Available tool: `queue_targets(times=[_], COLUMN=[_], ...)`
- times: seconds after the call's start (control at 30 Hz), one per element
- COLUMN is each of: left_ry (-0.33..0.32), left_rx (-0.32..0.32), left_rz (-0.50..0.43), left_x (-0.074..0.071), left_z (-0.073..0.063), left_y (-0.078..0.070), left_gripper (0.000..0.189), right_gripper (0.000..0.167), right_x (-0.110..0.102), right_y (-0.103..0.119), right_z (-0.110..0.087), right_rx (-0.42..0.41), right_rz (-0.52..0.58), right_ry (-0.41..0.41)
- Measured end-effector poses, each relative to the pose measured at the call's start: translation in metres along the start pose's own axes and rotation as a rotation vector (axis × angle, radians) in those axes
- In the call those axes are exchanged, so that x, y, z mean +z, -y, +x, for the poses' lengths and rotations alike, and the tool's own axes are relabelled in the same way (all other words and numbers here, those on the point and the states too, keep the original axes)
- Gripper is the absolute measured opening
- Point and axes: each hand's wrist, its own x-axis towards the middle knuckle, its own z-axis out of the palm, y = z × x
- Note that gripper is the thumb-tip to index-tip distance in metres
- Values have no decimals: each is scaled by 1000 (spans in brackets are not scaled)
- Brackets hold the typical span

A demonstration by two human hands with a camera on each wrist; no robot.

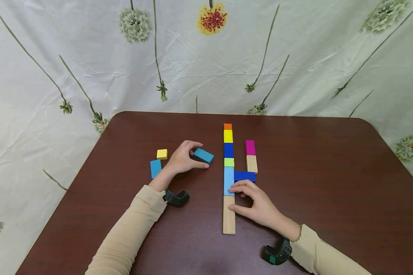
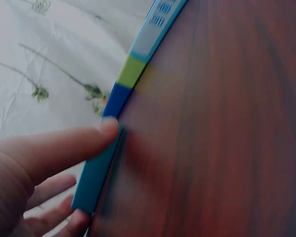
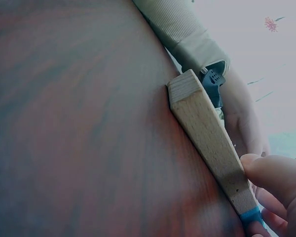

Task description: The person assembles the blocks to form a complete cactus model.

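Observation:
My left hand pinches a teal-blue block between thumb and fingers, left of a long row of blocks. In the left wrist view the thumb presses one end of this block and fingertips meet the other. My right hand rests at the row's near part. Its fingertips touch a light-blue block, and its thumb lies against a long plain wooden block. In the right wrist view the thumb touches the side of the wooden block. A dark-blue block juts rightward beside the light-blue one.
Farther up, the row holds green, dark-blue, yellow and orange blocks. Right of it lie a magenta block and a wooden block. A yellow block and a blue block sit by the left wrist.

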Motion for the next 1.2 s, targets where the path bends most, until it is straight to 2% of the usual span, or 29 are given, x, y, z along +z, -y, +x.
queue_targets(times=[0.1,0.3,0.63,1.2], left_ry=[21,1,-59,-95], left_rx=[20,40,74,86], left_rz=[-2,-6,-16,-5], left_x=[-4,-3,8,18], left_z=[0,1,8,17], left_y=[3,6,3,-1], left_gripper=[57,44,38,37], right_gripper=[37,37,37,36], right_x=[0,1,1,2], right_y=[0,-2,-2,-4], right_z=[0,0,0,0], right_rx=[1,-5,-8,-18], right_rz=[0,-10,-7,-10], right_ry=[0,-7,-8,-16])
